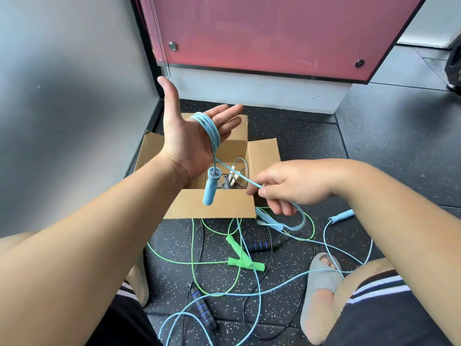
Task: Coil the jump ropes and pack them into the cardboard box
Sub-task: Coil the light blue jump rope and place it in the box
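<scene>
My left hand (pixel 185 132) is held palm up with straight fingers above the open cardboard box (pixel 224 204). Several turns of a light blue jump rope (pixel 210 128) are wound round its fingers, and one blue handle (pixel 210 187) dangles below the palm. My right hand (pixel 287 186) pinches the same rope's free length to the right of the box. The rope's other blue handle (pixel 341 216) lies on the floor at the right. Inside the box lies a coiled grey rope with white handles (pixel 233 177).
On the speckled black floor in front of the box lie a tangled green rope with green handles (pixel 243 258), a black rope with blue-striped handles (pixel 203 310) and more light blue cord. My slippered foot (pixel 320 290) rests at lower right. A grey wall stands left, a red panel behind.
</scene>
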